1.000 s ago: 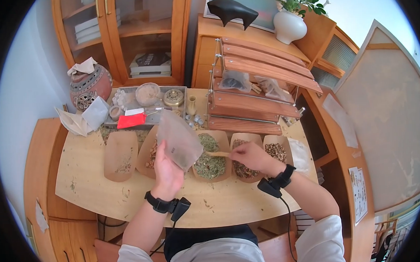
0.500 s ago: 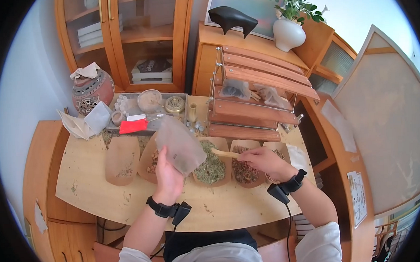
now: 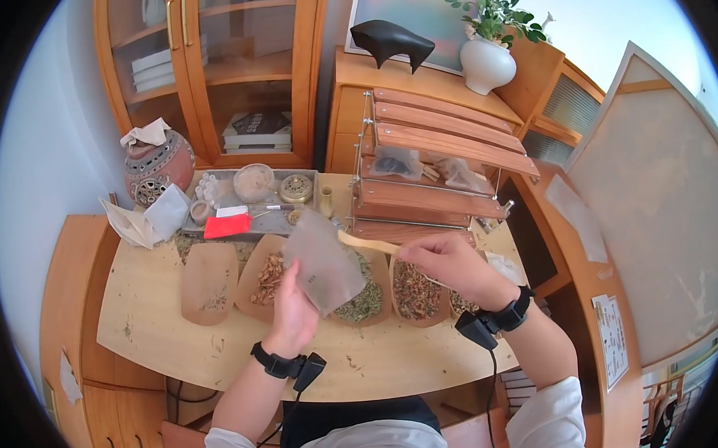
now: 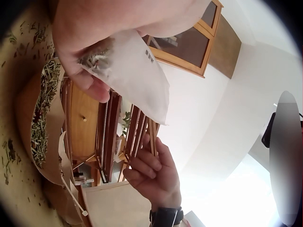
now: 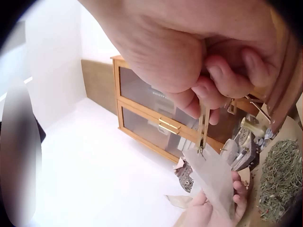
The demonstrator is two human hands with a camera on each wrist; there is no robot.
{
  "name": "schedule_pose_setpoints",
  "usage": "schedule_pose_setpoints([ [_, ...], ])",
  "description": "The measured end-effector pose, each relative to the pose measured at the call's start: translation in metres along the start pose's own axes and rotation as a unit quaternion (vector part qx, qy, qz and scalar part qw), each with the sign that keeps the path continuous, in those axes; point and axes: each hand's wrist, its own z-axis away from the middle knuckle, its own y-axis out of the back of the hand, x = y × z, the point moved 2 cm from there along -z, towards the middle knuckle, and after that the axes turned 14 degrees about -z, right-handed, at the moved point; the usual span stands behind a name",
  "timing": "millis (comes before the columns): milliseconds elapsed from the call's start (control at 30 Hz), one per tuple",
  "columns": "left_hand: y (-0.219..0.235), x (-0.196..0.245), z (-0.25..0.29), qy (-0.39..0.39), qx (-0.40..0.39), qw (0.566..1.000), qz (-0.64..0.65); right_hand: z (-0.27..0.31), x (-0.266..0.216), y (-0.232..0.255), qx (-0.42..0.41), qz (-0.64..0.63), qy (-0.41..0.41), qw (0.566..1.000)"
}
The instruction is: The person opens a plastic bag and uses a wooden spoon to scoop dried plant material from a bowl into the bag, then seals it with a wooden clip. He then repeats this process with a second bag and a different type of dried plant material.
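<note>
A pale translucent pouch [image 3: 321, 266] with some plant bits in its lower part is gripped by my left hand [image 3: 292, 311], above the paper tray of green herbs [image 3: 362, 304]. My right hand [image 3: 449, 264] pinches a thin wooden scoop [image 3: 368, 242], whose tip is at the pouch's upper edge. In the right wrist view the scoop [image 5: 203, 125] points down to the mouth of the pouch [image 5: 213, 177]. The left wrist view shows bits gathered in the bottom of the pouch [image 4: 135, 71], between my fingers.
Paper trays of brown chips [image 3: 269, 280] and mixed reddish pieces [image 3: 416, 293] flank the herbs; a nearly bare tray [image 3: 208, 287] is at left. Behind are a grey tray [image 3: 275, 220] with small vessels, a red packet [image 3: 228, 225] and a slatted wooden rack [image 3: 413, 173].
My right hand has lifted the scoop from the green herbs up to the pouch's upper edge. The left hand and pouch have shifted slightly right.
</note>
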Motion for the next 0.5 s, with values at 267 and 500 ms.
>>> schedule_pose_setpoints([
  [267,0.004,-0.003,-0.001,0.003,0.003,1.000,0.020,0.011,-0.002,0.002,0.009,0.066,0.045,0.997],
  [500,0.005,0.009,0.000,-0.070,0.094,0.991,0.068,0.007,0.034,-0.007,0.015,0.295,0.123,0.948],
])
